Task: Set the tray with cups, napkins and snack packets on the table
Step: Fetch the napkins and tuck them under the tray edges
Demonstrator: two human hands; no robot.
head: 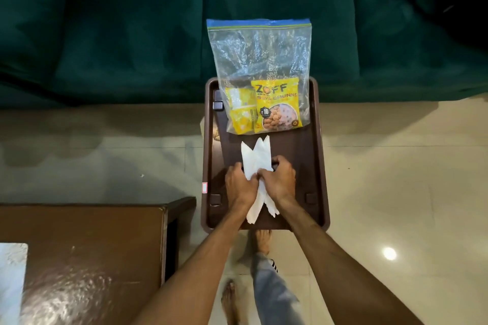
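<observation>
A dark brown tray (318, 155) lies in front of me, between me and a sofa. At its far end a clear zip bag (260, 55) holds two yellow snack packets (277, 104). White paper napkins (255, 157) lie lengthwise in the tray's middle. My left hand (239, 185) and my right hand (280, 179) meet over the napkins and pinch them together at their middle. The napkin ends stick out beyond my fingers and under my wrists. No cups are visible.
A glossy brown table (87, 258) fills the lower left, its corner close to the tray. A dark green sofa (118, 29) spans the back. The floor is pale tile. My bare feet (262, 240) stand just below the tray's near edge.
</observation>
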